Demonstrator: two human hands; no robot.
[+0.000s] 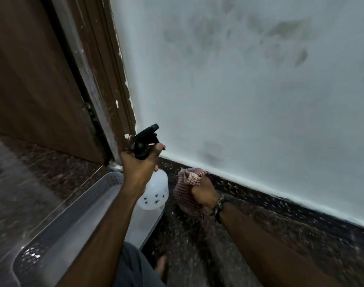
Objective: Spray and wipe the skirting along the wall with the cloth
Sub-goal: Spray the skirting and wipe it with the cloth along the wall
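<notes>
Left hand (138, 164) gripped neck of bottle (154, 191), nozzle toward wall (249, 90), above basket (77, 212). Right hand (205, 192) clutched bunched cloth (187, 189) against dark skirting (280, 201), low beside door frame (106, 83).

The cloth (187, 193) hides part of the skirting (259, 195).

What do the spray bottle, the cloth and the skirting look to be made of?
Spray bottle: likely plastic, with a translucent white body bearing small blue prints and a black trigger head.
Cloth: woven fabric, probably cotton, in a red-and-white check; it crumples softly in the right hand.
Skirting: dark speckled stone, perhaps granite, matching the floor; blur hides the finish.
</notes>
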